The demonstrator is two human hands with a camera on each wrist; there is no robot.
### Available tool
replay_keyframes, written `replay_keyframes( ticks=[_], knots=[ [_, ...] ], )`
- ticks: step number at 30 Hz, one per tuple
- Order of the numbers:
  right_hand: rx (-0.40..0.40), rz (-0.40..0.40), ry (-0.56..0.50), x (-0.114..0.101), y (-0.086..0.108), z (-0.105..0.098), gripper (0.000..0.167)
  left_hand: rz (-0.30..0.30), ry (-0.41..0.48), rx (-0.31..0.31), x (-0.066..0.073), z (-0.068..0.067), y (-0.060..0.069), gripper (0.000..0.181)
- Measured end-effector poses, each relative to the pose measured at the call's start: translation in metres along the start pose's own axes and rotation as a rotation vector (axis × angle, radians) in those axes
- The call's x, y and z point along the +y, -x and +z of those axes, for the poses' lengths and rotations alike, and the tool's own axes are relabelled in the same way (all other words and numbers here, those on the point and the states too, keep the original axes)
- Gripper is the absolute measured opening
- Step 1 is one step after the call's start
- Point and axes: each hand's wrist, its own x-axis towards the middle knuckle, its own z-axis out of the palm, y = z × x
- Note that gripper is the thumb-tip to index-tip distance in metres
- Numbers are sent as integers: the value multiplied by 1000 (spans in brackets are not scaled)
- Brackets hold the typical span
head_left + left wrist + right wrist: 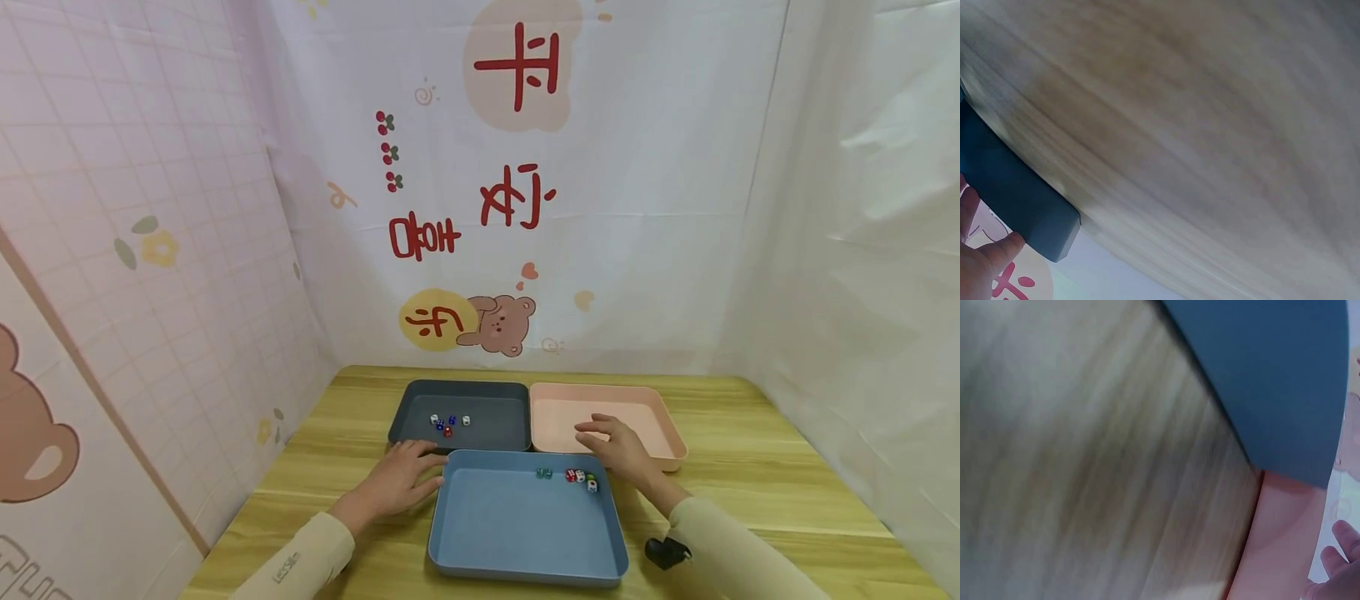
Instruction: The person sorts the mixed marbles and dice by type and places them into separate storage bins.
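The left hand point(397, 479) lies beside the upper left corner of a blue tray point(528, 575), fingers spread near the front edge of a dark tray point(491, 408); in the left wrist view its fingers point(1002, 251) are by a dark tray wall point(1019, 194). Over the front part of a pink tray point(558, 412) hovers the right hand point(622, 450), fingers loosely extended, holding nothing visible. The right wrist view shows its fingers point(1342, 550) near the pink wall point(1282, 531). Green dice point(543, 473), red and white dice point(575, 476) and more sit at the blue tray's back right.
The dark tray holds several dice, blue, white point(466, 421) and red point(448, 432). A black object point(666, 552) is beside the right sleeve. The wooden table point(780, 500) extends around the trays, with printed cloth point(637, 208) hanging behind and at the sides.
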Motion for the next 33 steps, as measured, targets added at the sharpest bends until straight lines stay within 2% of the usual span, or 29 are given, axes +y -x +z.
replay_keyframes(
  ticks=[8, 13, 25, 33],
  knots=[
    [-48, -9, -24, -6, 3, 10, 31, -16, -14, -17, -1, 1, -1, 37],
    [-51, -65, 15, -8, 5, 15, 25, -19, -7, -16, 0, 0, -1, 36],
    [-38, -213, 284, -10, 14, 31, 13, -27, -4, -19, 2, -2, 0, 36],
    [-59, -239, 377, -10, 13, 39, 10, -20, -8, -17, -1, 0, 0, 37]
  ],
)
